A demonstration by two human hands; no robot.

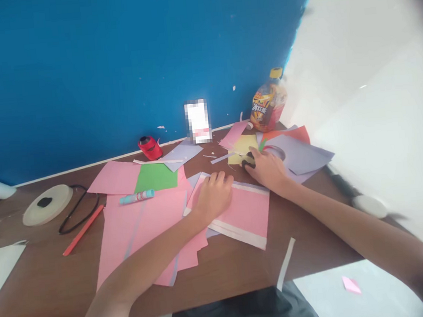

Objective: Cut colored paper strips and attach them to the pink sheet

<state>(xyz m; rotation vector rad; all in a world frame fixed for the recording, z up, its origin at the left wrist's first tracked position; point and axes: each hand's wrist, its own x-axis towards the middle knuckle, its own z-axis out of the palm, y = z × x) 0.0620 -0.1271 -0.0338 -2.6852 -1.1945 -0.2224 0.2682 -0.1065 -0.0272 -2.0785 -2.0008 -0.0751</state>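
My left hand (pixel 214 195) rests on a pink sheet (pixel 243 210) with white strips along its edges, its fingers loosely bent and pressing on the paper's upper part. To the right, my right hand (pixel 270 169) has its fingers round the black handles of a pair of scissors (pixel 247 160). These lie over a yellow piece of paper (pixel 235 155), and the blades are hard to make out. Beside the left forearm spreads a stack of larger pink sheets (pixel 157 210), with a green sheet (pixel 156 177) and a light-blue glue stick (pixel 137 196) on top.
Purple sheets (pixel 303 153) lie right of my right hand, near a drink bottle (pixel 269 101). A red thread spool (pixel 150 147) and a blurred-out white object (pixel 198 121) stand by the blue wall. Leftward are a red stick (pixel 83 230), a black loop and a round lid (pixel 47 205).
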